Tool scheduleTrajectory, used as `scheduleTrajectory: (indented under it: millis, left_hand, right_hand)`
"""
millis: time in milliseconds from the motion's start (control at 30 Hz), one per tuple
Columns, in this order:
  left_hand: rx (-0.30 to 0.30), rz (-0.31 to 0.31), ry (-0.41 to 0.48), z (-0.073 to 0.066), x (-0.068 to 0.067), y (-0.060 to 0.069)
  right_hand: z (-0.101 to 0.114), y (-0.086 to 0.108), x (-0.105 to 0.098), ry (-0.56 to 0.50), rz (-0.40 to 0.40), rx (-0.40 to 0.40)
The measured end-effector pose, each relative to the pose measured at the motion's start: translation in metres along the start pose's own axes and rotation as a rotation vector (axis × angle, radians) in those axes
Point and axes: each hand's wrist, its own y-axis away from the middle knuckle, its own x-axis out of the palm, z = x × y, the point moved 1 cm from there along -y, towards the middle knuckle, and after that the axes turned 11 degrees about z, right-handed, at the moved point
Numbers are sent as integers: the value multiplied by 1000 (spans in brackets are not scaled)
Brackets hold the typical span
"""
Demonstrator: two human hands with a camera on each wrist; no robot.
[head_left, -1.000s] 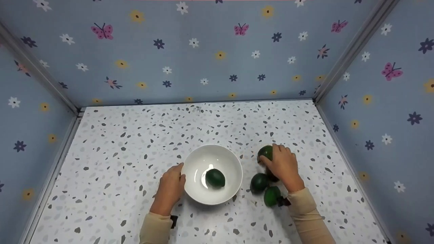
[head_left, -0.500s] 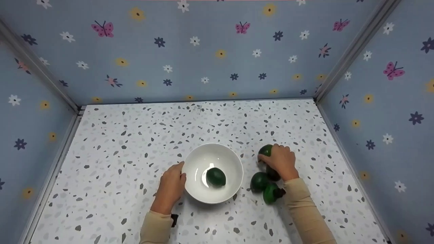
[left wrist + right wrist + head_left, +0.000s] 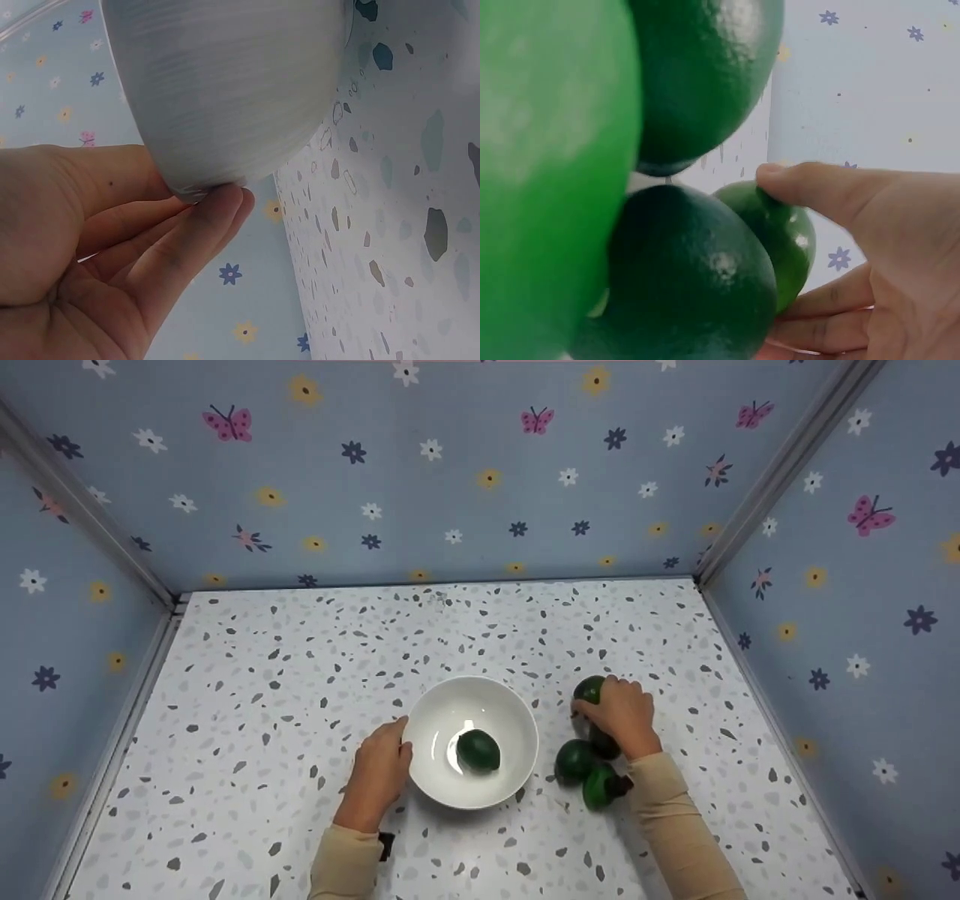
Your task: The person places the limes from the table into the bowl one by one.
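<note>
A white bowl (image 3: 429,769) stands mid-table with one dark green avocado (image 3: 478,751) inside. My left hand (image 3: 375,769) pinches the bowl's left rim; thumb and fingers show on either side of the rim in the left wrist view. To the right of the bowl, my right hand (image 3: 628,716) grips the farthest avocado (image 3: 589,688) between thumb and fingers. The right wrist view shows the thumb on one side of that avocado (image 3: 793,259) and fingers on the other. Nearer me lie a dark avocado (image 3: 575,761), another partly hidden beneath the hand (image 3: 604,742), and a brighter green fruit (image 3: 598,789).
The speckled white tabletop (image 3: 300,675) is bounded by a blue patterned back wall (image 3: 442,487) and side panels. The loose fruits sit close together, touching or nearly so, beside the right wrist.
My right wrist and forearm have shifted slightly left while the hand stays on the farthest avocado. The left hand and the bowl look nearly unchanged.
</note>
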Motion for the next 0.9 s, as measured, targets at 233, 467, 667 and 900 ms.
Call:
scheduleTrajectory:
  millis: [233, 467, 667, 900]
  left_hand:
    - [-20, 8, 6, 0, 0, 0]
    - [-26, -3, 27, -1, 0, -1]
    - [-32, 1, 17, -1, 0, -2]
    - [-40, 10, 20, -1, 0, -1]
  right_hand:
    - [6, 8, -7, 4, -44, -46]
    - [17, 26, -15, 37, -151, -144]
    - [38, 48, -24, 42, -252, -247]
    - [63, 67, -23, 52, -265, -436]
